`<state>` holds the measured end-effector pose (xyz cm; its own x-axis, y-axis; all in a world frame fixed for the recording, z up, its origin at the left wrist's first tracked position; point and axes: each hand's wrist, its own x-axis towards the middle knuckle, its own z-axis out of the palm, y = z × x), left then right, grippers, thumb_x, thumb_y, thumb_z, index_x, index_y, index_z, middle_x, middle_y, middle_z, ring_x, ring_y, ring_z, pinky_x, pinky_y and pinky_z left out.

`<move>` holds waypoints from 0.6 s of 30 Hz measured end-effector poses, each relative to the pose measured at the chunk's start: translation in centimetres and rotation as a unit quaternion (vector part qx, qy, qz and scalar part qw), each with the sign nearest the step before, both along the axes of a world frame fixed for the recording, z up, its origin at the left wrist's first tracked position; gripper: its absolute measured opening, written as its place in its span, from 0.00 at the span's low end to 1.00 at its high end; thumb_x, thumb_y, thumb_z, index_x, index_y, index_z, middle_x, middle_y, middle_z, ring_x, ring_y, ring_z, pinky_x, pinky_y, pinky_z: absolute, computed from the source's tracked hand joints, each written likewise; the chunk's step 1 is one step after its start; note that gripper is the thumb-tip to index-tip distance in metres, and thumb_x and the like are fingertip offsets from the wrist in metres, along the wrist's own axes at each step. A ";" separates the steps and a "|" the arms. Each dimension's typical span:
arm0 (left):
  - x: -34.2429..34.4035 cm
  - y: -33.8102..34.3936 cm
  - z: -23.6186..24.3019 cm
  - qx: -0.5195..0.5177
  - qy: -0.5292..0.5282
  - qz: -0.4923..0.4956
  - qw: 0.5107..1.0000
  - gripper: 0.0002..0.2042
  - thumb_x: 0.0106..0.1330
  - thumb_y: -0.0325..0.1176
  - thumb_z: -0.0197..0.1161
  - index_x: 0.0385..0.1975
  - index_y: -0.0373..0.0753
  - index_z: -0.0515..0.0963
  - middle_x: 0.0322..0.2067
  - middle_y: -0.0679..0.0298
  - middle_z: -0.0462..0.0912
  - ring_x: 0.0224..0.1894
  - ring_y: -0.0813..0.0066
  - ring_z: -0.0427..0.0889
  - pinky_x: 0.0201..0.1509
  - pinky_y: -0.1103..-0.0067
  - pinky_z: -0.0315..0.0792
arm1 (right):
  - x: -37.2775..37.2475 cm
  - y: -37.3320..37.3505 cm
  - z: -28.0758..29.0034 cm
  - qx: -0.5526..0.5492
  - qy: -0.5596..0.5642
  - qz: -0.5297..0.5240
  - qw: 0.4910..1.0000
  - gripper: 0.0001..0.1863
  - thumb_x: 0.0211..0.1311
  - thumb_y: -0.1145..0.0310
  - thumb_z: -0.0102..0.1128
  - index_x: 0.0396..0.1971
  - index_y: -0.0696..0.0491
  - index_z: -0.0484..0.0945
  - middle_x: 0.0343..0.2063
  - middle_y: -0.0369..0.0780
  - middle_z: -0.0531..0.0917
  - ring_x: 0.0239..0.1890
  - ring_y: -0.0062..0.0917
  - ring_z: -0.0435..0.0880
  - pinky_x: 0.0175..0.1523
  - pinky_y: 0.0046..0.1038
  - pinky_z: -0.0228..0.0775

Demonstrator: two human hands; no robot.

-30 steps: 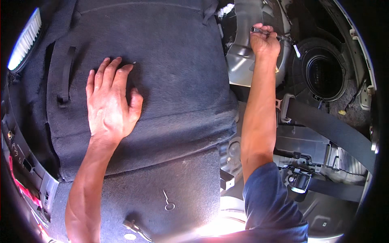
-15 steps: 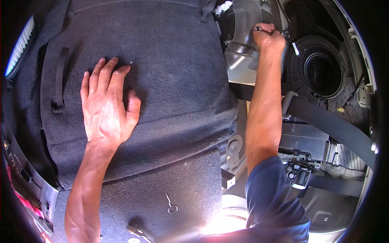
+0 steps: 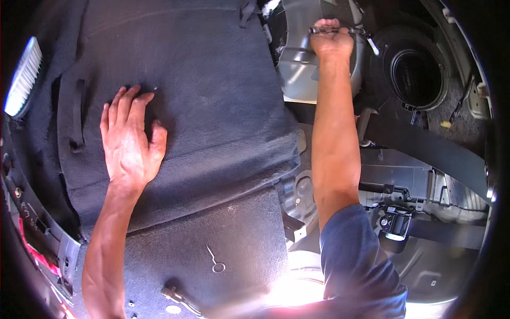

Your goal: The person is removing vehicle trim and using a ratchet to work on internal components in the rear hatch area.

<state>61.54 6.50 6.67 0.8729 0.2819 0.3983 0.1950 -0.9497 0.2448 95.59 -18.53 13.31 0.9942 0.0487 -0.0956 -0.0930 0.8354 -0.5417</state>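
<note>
My left hand [image 3: 130,138] lies flat with fingers spread on the dark carpeted seat back [image 3: 212,106]; nothing is in it. At the far right of the seat back, my right hand [image 3: 332,42] is closed around a slim metal tool [image 3: 319,30] that looks like a ratchet. The tool points sideways across the fingers, in front of a bare grey metal body panel [image 3: 300,64]. Its right end lies near a white-tipped piece [image 3: 374,47]; whether the two are joined, I cannot tell.
A round black speaker opening [image 3: 419,80] and a dark seat belt [image 3: 425,143] are at the right. On the nearer carpeted panel [image 3: 255,228] lie a thin metal pick with a ring end [image 3: 213,259] and a metal tool [image 3: 180,301]. A white ribbed oblong piece [image 3: 24,77] stands far left.
The whole view has shifted slightly. My right hand has turned so that more of the metal tool shows across its fingers. My left hand still rests on the seat back.
</note>
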 end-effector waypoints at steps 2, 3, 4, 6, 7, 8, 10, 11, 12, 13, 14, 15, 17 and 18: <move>0.9 -0.5 0.5 -0.027 0.014 -0.012 0.999 0.22 0.54 0.38 0.51 0.49 0.36 0.74 0.56 0.52 0.71 0.62 0.55 0.66 0.68 0.61 0.54 | 0.0 -0.1 0.2 -0.012 0.025 -0.029 0.999 0.26 0.74 0.50 0.26 0.26 0.52 0.69 0.21 0.33 0.73 0.24 0.23 0.72 0.36 0.30 0.70; 2.0 -0.9 0.7 -0.021 0.008 -0.020 1.000 0.22 0.54 0.38 0.51 0.49 0.36 0.74 0.56 0.52 0.71 0.62 0.55 0.66 0.68 0.61 0.54 | -0.2 -0.1 0.6 -0.026 0.041 -0.048 0.998 0.24 0.73 0.49 0.27 0.28 0.49 0.68 0.22 0.31 0.72 0.25 0.22 0.71 0.36 0.28 0.68; 3.9 -1.9 1.4 -0.142 -0.001 -0.080 0.987 0.23 0.56 0.40 0.51 0.49 0.35 0.73 0.55 0.51 0.72 0.61 0.53 0.68 0.66 0.63 0.58 | -0.3 -0.5 0.5 -0.025 0.041 -0.059 0.997 0.23 0.73 0.50 0.28 0.29 0.49 0.68 0.24 0.31 0.73 0.27 0.21 0.73 0.37 0.30 0.69; 8.1 -4.8 2.6 -0.345 -0.036 -0.160 0.924 0.23 0.58 0.42 0.52 0.49 0.34 0.73 0.52 0.48 0.73 0.56 0.50 0.72 0.61 0.66 0.64 | -0.7 -0.3 0.8 -0.026 0.059 -0.062 0.996 0.22 0.73 0.50 0.28 0.31 0.49 0.69 0.25 0.32 0.74 0.28 0.22 0.73 0.38 0.30 0.69; 11.1 -7.1 2.6 -0.434 -0.063 -0.186 0.879 0.22 0.59 0.43 0.52 0.48 0.33 0.74 0.50 0.46 0.74 0.54 0.49 0.73 0.58 0.67 0.67 | -0.8 -0.3 0.9 -0.041 0.081 -0.064 0.994 0.22 0.74 0.51 0.28 0.32 0.49 0.69 0.27 0.32 0.74 0.29 0.22 0.73 0.39 0.31 0.69; 14.2 -9.2 3.0 -0.462 -0.086 -0.178 0.864 0.22 0.60 0.42 0.53 0.47 0.32 0.74 0.48 0.47 0.76 0.53 0.51 0.75 0.57 0.66 0.67 | -0.9 -0.2 1.2 -0.056 0.095 -0.074 0.991 0.25 0.74 0.53 0.28 0.29 0.52 0.71 0.25 0.36 0.78 0.29 0.24 0.78 0.41 0.32 0.70; 20.2 -11.8 3.2 -0.548 -0.070 -0.163 0.817 0.21 0.64 0.44 0.52 0.46 0.32 0.74 0.43 0.50 0.77 0.45 0.61 0.77 0.49 0.70 0.72 | -1.7 1.2 1.1 -0.059 0.090 -0.061 0.992 0.24 0.74 0.52 0.28 0.32 0.53 0.71 0.28 0.36 0.79 0.31 0.25 0.79 0.43 0.33 0.70; 22.5 -12.8 3.0 -0.605 -0.028 -0.164 0.779 0.21 0.67 0.47 0.50 0.46 0.34 0.73 0.40 0.54 0.77 0.39 0.69 0.79 0.41 0.74 0.75 | -2.0 1.3 0.9 -0.066 0.091 -0.060 0.992 0.23 0.74 0.52 0.28 0.35 0.53 0.70 0.31 0.36 0.79 0.34 0.26 0.80 0.44 0.34 0.70; 23.7 -14.2 3.7 -0.611 -0.029 -0.168 0.773 0.21 0.67 0.47 0.50 0.46 0.34 0.73 0.40 0.54 0.77 0.39 0.69 0.79 0.41 0.74 0.75 | -1.7 0.4 0.8 -0.078 0.074 -0.056 0.993 0.22 0.75 0.53 0.27 0.42 0.53 0.69 0.39 0.38 0.80 0.41 0.29 0.81 0.49 0.37 0.72; 24.5 -15.0 4.8 -0.674 0.025 -0.201 0.710 0.19 0.67 0.46 0.50 0.44 0.34 0.73 0.35 0.56 0.77 0.32 0.72 0.78 0.35 0.77 0.75 | -1.6 0.0 0.9 -0.086 0.073 -0.061 0.992 0.22 0.75 0.53 0.27 0.42 0.53 0.69 0.39 0.38 0.80 0.41 0.29 0.81 0.49 0.37 0.72; 25.0 -15.4 5.5 -0.730 0.078 -0.231 0.638 0.18 0.67 0.45 0.49 0.42 0.35 0.74 0.31 0.57 0.76 0.26 0.74 0.77 0.29 0.79 0.74 | -1.3 -0.3 0.9 -0.090 0.040 -0.046 0.994 0.21 0.74 0.54 0.28 0.46 0.53 0.67 0.42 0.38 0.77 0.46 0.29 0.78 0.53 0.38 0.70; 25.7 -15.6 5.0 -0.738 0.078 -0.229 0.629 0.18 0.67 0.45 0.49 0.42 0.35 0.74 0.31 0.57 0.76 0.26 0.74 0.77 0.29 0.79 0.74 | -1.2 -0.5 0.7 -0.097 0.011 -0.029 0.995 0.20 0.74 0.54 0.28 0.49 0.53 0.65 0.45 0.39 0.74 0.50 0.29 0.76 0.56 0.39 0.68; 27.3 -15.6 3.8 -0.680 -0.005 -0.214 0.701 0.18 0.68 0.45 0.50 0.40 0.34 0.74 0.24 0.61 0.75 0.18 0.77 0.73 0.22 0.81 0.72 | -0.9 -0.8 0.0 -0.135 -0.015 -0.023 0.990 0.19 0.75 0.59 0.28 0.53 0.57 0.61 0.48 0.42 0.72 0.53 0.34 0.74 0.61 0.42 0.65; 28.8 -15.7 2.8 -0.619 -0.072 -0.212 0.753 0.15 0.68 0.40 0.50 0.40 0.33 0.74 0.21 0.62 0.75 0.18 0.76 0.74 0.22 0.80 0.73 | 0.4 -1.8 0.2 -0.111 -0.015 0.019 0.993 0.20 0.75 0.57 0.28 0.52 0.56 0.63 0.48 0.44 0.75 0.52 0.36 0.76 0.58 0.44 0.69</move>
<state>90.33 -9.18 9.48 0.9618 0.2236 0.1581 -0.1741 0.0537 0.9833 96.01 -20.31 13.48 0.9947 0.0667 -0.0779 -0.1024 0.6908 -0.7157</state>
